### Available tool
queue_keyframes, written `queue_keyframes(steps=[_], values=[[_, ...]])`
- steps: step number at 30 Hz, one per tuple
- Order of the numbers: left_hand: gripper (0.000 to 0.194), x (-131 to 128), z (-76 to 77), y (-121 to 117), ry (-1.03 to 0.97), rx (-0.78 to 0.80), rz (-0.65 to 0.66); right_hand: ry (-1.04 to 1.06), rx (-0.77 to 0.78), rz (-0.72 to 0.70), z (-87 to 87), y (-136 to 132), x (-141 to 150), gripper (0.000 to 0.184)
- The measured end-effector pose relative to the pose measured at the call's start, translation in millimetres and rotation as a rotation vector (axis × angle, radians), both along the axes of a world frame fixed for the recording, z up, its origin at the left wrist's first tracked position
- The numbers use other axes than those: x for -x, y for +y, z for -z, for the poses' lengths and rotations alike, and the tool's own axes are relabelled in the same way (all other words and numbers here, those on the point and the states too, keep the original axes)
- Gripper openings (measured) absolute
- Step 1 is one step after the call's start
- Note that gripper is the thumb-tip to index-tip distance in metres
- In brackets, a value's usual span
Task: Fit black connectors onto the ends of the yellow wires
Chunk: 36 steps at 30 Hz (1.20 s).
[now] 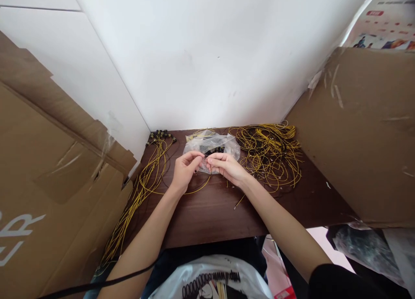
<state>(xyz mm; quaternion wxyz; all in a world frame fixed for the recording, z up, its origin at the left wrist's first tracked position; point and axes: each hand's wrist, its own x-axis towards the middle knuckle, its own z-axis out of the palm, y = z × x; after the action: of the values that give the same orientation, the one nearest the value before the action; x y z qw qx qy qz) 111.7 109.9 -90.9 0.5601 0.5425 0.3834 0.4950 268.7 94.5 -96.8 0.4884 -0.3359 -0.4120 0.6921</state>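
My left hand (186,171) and my right hand (227,167) meet fingertip to fingertip above the front of a clear plastic bag (231,145). Small black parts (215,150) show inside the bag's mouth. From my right fingertips a thin yellow wire (201,188) curves down and away to the left, passing by my left wrist. My right thumb and fingers pinch this wire near its end. Closed in a pinch too, my left hand has something tiny and dark at its fingertips, too small to name.
Yellow and black wires (269,154) lie tangled at the back right. On the left, a wire bundle (142,189) with black ends (160,136) hangs over the edge of the brown table (214,221). Cardboard (55,169) walls the left side, more cardboard (356,139) the right. A printed plastic bag (207,268) covers my lap.
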Motion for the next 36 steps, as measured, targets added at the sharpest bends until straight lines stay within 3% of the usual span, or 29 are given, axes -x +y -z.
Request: queue_keyframes(steps=[26, 36], values=[[0.008, -0.8, 2.2, -0.8, 0.051, -0.170, 0.022, 0.008, 0.027, -0.076, -2.0, -0.7, -2.3, 0.015], [0.008, -2.5, -1.5, -2.4, 0.079, -0.146, -0.066, -0.030, -0.007, 0.085, -0.7, 0.5, -1.6, 0.021]])
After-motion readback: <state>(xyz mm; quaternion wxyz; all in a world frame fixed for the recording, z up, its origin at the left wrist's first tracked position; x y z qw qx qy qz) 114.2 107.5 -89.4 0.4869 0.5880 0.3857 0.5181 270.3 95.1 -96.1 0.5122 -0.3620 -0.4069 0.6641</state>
